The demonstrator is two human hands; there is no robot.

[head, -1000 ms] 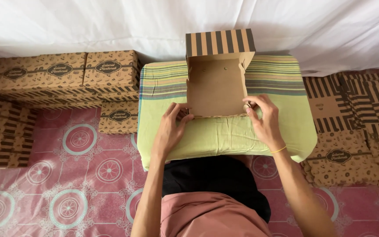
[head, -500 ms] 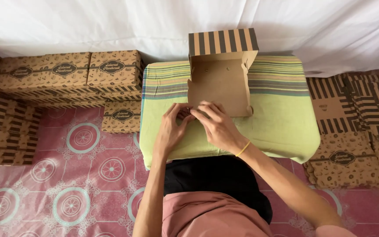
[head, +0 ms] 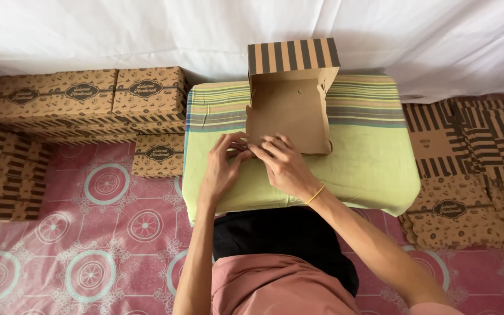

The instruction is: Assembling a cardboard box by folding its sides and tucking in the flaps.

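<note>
Obs: half-formed cardboard box (head: 290, 114) sits open on a green striped cloth (head: 368, 157) over a low table, near edge toward the person. Both hands meet at the box's near-left corner.

Left hand (head: 224, 166): fingers curled, tips pinched on the front wall's edge at the corner. Right hand (head: 284, 166): reaches across, fingers bent and pressing the same flap from the inner side; thin yellow band (head: 315, 194) at the wrist. Neither hand lifts the box; it rests flat on the cloth.

Judgement on technique: the front wall is probably being folded and locked. Best done by keeping the crease square to the base, thumb bracing outside while fingertips push the tab in, light even pressure so the board does not buckle.

Materials: box is plain brown kraft board inside, matte, stiff, sharp creases; raised lid (head: 293, 55) is striped dark and tan outside. Cloth is soft woven, slightly rumpled. Finished boxes (head: 88, 96) are stacked at left, printed brown with dark oval labels; flat unfolded blanks (head: 468, 151) are piled at right. Floor mat (head: 59, 233) is pink with round medallions; white sheet (head: 147, 29) behind
</note>
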